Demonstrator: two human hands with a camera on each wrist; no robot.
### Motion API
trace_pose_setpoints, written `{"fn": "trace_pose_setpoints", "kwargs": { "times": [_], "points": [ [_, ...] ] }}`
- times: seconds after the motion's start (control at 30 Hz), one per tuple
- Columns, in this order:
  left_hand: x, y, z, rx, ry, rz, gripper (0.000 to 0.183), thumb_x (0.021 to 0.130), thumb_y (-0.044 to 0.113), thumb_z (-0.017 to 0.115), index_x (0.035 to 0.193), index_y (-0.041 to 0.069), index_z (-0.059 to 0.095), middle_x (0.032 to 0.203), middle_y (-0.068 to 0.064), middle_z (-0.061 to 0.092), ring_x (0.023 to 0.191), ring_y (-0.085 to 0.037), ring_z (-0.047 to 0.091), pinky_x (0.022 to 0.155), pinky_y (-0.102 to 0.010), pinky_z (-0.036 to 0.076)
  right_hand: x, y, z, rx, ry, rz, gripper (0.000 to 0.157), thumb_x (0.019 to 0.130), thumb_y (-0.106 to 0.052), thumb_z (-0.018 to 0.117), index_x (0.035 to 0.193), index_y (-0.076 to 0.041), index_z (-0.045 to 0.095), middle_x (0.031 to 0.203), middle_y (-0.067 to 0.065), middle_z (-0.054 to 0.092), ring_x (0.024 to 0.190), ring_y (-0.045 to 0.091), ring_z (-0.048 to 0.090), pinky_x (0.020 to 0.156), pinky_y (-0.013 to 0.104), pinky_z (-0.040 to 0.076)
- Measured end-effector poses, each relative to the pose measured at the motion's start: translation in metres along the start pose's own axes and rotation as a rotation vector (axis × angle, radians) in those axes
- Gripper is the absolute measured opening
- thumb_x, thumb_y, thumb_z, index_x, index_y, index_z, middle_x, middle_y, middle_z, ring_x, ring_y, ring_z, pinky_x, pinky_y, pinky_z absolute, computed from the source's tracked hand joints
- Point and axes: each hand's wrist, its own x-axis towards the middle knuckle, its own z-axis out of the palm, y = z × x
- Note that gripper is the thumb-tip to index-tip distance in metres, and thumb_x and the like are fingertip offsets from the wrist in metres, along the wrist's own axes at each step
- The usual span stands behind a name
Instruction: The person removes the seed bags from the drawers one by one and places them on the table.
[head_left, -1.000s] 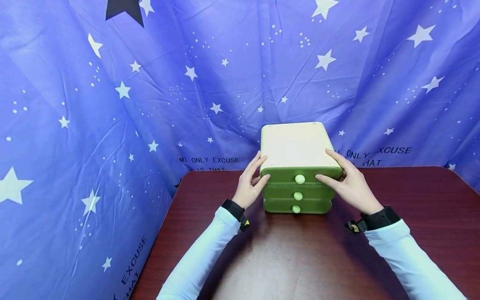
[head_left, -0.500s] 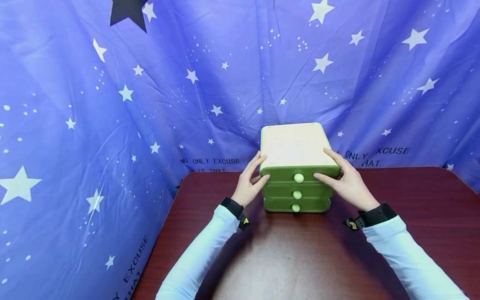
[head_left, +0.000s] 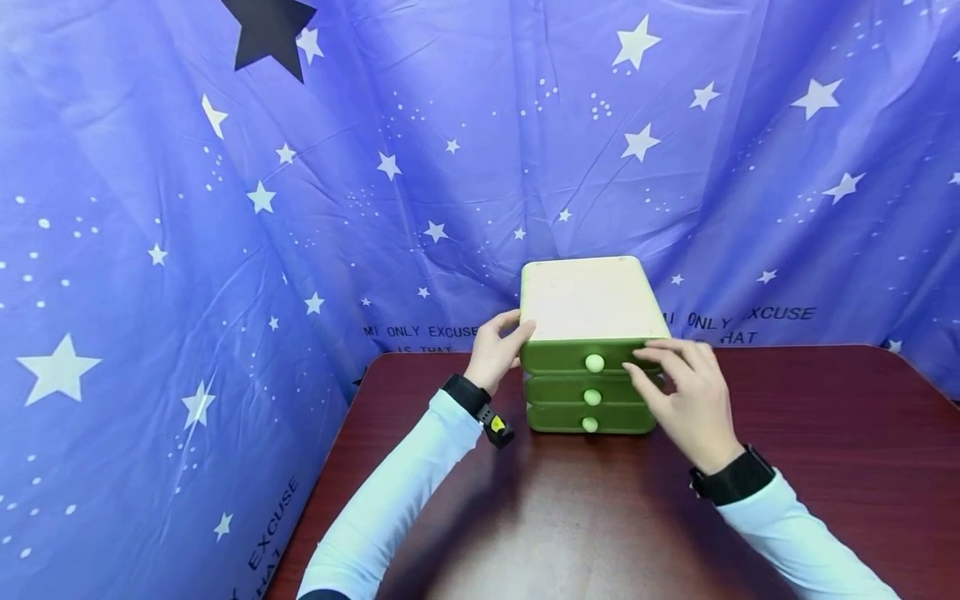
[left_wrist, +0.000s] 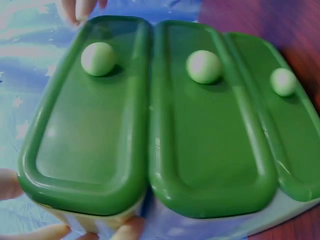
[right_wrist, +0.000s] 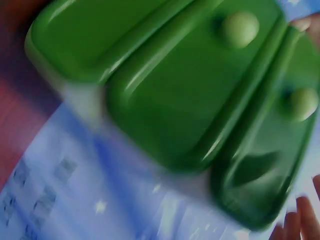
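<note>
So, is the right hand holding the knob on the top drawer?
No, the head view shows a gap between the right hand and the top knob.

The left arm point(head_left: 393, 492) and right arm point(head_left: 806, 533), in pale sleeves point(head_left: 780, 504), slanted inward over the table point(head_left: 577, 517) toward its far edge, a black band point(head_left: 735, 477) round each wrist. The left hand point(head_left: 491, 357) was flexed, thumb apart from its fingers. Nearer the table's right edge, the right hand point(head_left: 693, 400) pointed leftward, fingers loosely bent, thumb tip near the fingertips.
</note>
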Motion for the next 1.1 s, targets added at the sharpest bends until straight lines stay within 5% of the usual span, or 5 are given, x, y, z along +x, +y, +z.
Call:
{"fn": "trace_pose_setpoints", "kwargs": {
  "times": [0.2, 0.37, 0.53, 0.77, 1.1],
  "points": [
    [0.004, 0.004, -0.005, -0.017, 0.01, -0.069, 0.05, 0.085, 0.029, 0.067, 0.129, 0.008, 0.054, 0.121, -0.009, 0.056, 0.082, -0.02, 0.064, 0.067, -0.034, 0.056, -0.011, -0.019, 0.011, 0.117, -0.167, 0.218, 0.007, 0.08, -0.018, 0.073, 0.086, -0.014, 0.07, 0.076, -0.004, 0.066, 0.063, 0.005, 0.059, 0.054, 0.013, 0.044],
    [0.004, 0.007, -0.007, -0.023, -0.01, -0.059, 0.051, 0.086, 0.03, 0.066, 0.131, 0.009, 0.053, 0.126, -0.01, 0.055, 0.087, -0.021, 0.065, 0.072, -0.037, 0.055, -0.008, -0.021, 0.023, 0.457, -0.44, 0.637, 0.037, 0.089, -0.036, 0.061, 0.103, -0.002, 0.066, 0.085, 0.018, 0.069, 0.069, 0.017, 0.068, 0.061, 0.027, 0.055],
    [0.003, 0.009, -0.007, -0.04, -0.029, -0.076, 0.052, 0.087, 0.028, 0.066, 0.133, 0.01, 0.05, 0.13, -0.011, 0.052, 0.088, -0.023, 0.065, 0.075, -0.038, 0.054, -0.001, -0.02, 0.031, 0.791, -0.525, 0.954, 0.06, 0.092, -0.042, 0.054, 0.117, 0.012, 0.054, 0.099, 0.03, 0.063, 0.085, 0.028, 0.067, 0.075, 0.04, 0.053],
    [0.001, 0.012, -0.001, 0.021, 0.01, -0.044, 0.053, 0.086, 0.027, 0.067, 0.132, 0.006, 0.051, 0.125, -0.012, 0.057, 0.093, -0.019, 0.064, 0.073, -0.031, 0.054, 0.005, -0.016, 0.032, 0.916, -0.521, 1.075, 0.064, 0.091, -0.042, 0.055, 0.123, 0.013, 0.049, 0.101, 0.023, 0.066, 0.09, 0.022, 0.067, 0.082, 0.039, 0.049],
    [0.005, 0.004, -0.003, -0.029, 0.011, -0.056, 0.053, 0.083, 0.026, 0.071, 0.129, 0.004, 0.054, 0.125, -0.013, 0.057, 0.101, -0.019, 0.062, 0.079, -0.031, 0.053, -0.002, -0.019, 0.032, 0.932, -0.466, 1.076, 0.062, 0.09, -0.038, 0.059, 0.12, 0.016, 0.051, 0.092, 0.017, 0.069, 0.089, 0.022, 0.067, 0.078, 0.036, 0.052]
  ]
}}
